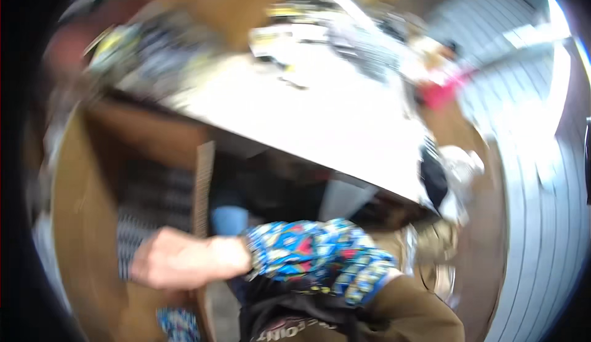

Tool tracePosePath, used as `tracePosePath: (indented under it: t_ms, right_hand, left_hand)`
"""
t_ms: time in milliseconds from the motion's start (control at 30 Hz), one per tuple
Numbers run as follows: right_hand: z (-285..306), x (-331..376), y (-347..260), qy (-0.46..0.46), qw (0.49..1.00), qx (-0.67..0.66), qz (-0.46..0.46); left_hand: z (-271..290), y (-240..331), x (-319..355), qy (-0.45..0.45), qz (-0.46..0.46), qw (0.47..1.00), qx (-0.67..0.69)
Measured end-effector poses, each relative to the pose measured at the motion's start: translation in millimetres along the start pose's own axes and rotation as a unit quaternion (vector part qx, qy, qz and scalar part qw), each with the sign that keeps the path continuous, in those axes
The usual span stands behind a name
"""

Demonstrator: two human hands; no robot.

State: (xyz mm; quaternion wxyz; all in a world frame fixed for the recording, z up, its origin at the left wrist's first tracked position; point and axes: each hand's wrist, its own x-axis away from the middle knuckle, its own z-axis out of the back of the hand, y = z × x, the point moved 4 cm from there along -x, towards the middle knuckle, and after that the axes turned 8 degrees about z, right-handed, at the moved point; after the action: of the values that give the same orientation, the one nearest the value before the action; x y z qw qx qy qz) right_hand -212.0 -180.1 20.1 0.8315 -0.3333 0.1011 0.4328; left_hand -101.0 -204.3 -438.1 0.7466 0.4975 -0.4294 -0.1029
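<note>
Right hand (184, 259) is down in a brown cardboard box (80, 219) – grip's too blurred to tell. Box flap edge (203, 188) sits just behind it, white tabletop (320, 114) beyond.

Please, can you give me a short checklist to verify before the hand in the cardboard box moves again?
1. Picture sharp: not ok, motion blur.
2. Hand over the box: ok.
3. Which hand it is: cannot tell; patterned sleeve enters from the right.
4. Grip on something: cannot tell, fingers blurred.
5. Box contents: cannot tell; dark striped items.
6. Other hand: not in view.
</note>
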Motion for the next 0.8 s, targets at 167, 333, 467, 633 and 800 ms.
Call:
tracePosePath:
  t_ms: [167, 333, 467, 633, 800]
  right_hand:
    - [23, 112, -37, 0.173, 0.975, -0.038, -0.138]
    - [71, 204, -83, 0.242, 0.941, -0.052, -0.231]
    - [81, 252, -93, 0.240, 0.928, -0.054, -0.279]
    - [93, 268, -107, 0.167, 0.950, -0.009, -0.264]
    - [148, 327, -105, 0.209, 0.931, 0.045, -0.297]
  left_hand:
    - [2, 100, -25, -0.106, -0.123, 0.979, -0.123]
    - [113, 112, -14, -0.081, -0.137, 0.965, -0.208]
    - [205, 132, 22, -0.005, -0.118, 0.960, -0.255]
    - [310, 176, 141, 0.186, -0.034, 0.948, -0.255]
    - [184, 398, 170, 0.284, -0.203, 0.905, -0.242]
